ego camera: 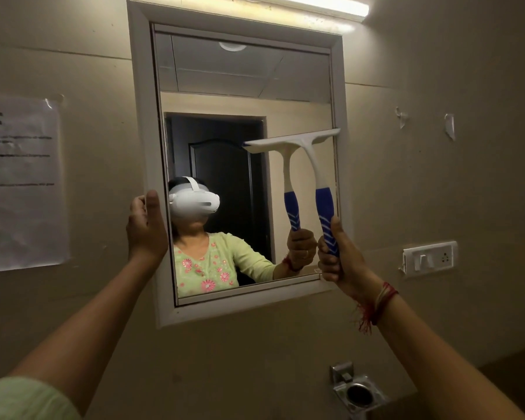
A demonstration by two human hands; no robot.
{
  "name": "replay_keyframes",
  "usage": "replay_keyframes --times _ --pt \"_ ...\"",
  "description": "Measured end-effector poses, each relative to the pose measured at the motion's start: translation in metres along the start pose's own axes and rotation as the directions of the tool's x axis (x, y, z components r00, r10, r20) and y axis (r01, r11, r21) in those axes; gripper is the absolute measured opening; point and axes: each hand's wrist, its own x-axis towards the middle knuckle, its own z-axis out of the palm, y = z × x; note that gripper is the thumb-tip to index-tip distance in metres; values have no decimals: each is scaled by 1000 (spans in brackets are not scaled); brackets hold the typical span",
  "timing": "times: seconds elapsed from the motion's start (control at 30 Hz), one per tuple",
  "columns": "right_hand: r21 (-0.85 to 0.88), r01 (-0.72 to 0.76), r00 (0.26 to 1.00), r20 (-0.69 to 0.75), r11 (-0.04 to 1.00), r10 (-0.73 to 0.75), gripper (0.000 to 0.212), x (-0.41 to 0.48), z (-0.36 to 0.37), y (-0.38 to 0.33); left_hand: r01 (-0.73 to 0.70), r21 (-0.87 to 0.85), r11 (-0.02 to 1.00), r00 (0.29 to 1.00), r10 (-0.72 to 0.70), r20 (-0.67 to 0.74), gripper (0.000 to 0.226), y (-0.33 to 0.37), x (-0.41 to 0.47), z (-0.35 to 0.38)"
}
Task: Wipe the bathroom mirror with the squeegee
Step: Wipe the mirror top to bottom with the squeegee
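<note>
A white-framed mirror [140, 116] hangs on the beige wall, its glass reflecting a dark doorway and a person wearing a headset. My right hand [338, 262] is closed around the blue grip of a white squeegee [311, 159]. The squeegee's blade lies against the glass on the right side at mid height, tilted up toward the right frame edge. Its reflection shows just to the left. My left hand [146, 228] grips the mirror frame's left edge, thumb on the front.
A tube light [325, 4] glows above the mirror. A paper notice [19, 183] is taped to the wall at left. A switch plate [431, 257] sits at right. A metal holder [356, 392] juts from the wall below the mirror.
</note>
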Motion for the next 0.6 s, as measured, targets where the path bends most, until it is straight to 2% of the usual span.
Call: replay_keyframes --times 0.43,0.6 --pt "-2 -43 999 12 999 43 55 -26 -12 36 -15 32 999 1000 15 -5 41 3 -1 -1" --pt "-9 -49 999 10 999 49 51 -38 -18 51 -10 48 999 1000 10 -8 48 3 -2 -1"
